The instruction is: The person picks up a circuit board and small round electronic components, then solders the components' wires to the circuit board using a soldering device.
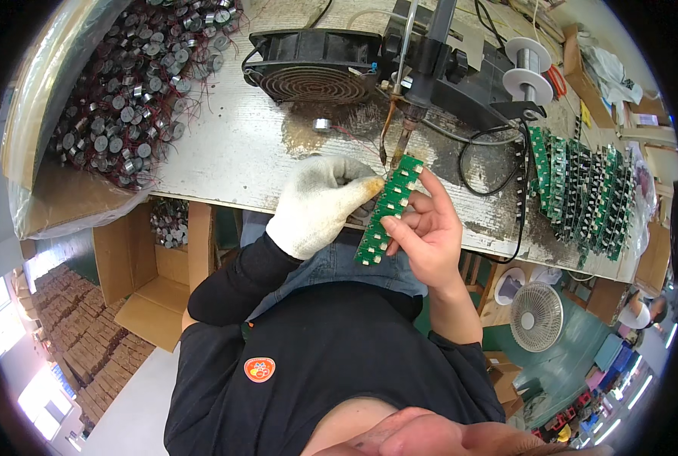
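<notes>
A green circuit board strip (390, 205) with a row of small pale parts is pinched between the thumb and fingers of my bare right hand (428, 232). Its far end lies right by the tip of the soldering iron (402, 140), which points down from a stand. My left hand (317, 201), in a white glove with a stained thumb tip, is closed beside the strip's left edge; what its fingers hold is hidden. Past the glove, a small round metal motor (322, 125) sits on the bench, its thin red wires trailing toward the iron.
A heap of similar motors (130, 114) fills the far left. A black fan (316, 67) stands at the back beside the iron stand and a solder wire spool (527, 57). Several green board strips (582, 194) stand in rows at right. An open carton (156, 266) is below the bench.
</notes>
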Motion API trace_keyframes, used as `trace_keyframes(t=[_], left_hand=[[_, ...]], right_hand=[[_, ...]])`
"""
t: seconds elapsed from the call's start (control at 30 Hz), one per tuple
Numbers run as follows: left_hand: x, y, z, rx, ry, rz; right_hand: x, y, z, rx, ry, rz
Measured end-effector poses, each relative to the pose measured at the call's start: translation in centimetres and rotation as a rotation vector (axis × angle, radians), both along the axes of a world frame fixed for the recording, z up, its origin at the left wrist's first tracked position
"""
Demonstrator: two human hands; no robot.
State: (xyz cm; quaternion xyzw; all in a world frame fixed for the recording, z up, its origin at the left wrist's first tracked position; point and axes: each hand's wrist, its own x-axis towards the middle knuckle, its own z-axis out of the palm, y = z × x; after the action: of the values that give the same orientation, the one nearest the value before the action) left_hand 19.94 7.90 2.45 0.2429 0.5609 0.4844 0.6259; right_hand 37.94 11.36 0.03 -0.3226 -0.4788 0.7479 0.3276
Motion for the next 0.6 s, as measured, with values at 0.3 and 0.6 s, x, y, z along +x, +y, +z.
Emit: trace_keyframes(t=[0.3, 0.6], left_hand=[[-0.11, 0.27, 0.13, 0.009, 0.025, 0.006], [-0.09, 0.25, 0.1, -0.003, 0.04, -0.017]], right_hand=[[-0.24, 0.15, 0.13, 0.022, -0.007, -0.024], [-0.21, 0.04, -0.2, 0.006, -0.009, -0.025]])
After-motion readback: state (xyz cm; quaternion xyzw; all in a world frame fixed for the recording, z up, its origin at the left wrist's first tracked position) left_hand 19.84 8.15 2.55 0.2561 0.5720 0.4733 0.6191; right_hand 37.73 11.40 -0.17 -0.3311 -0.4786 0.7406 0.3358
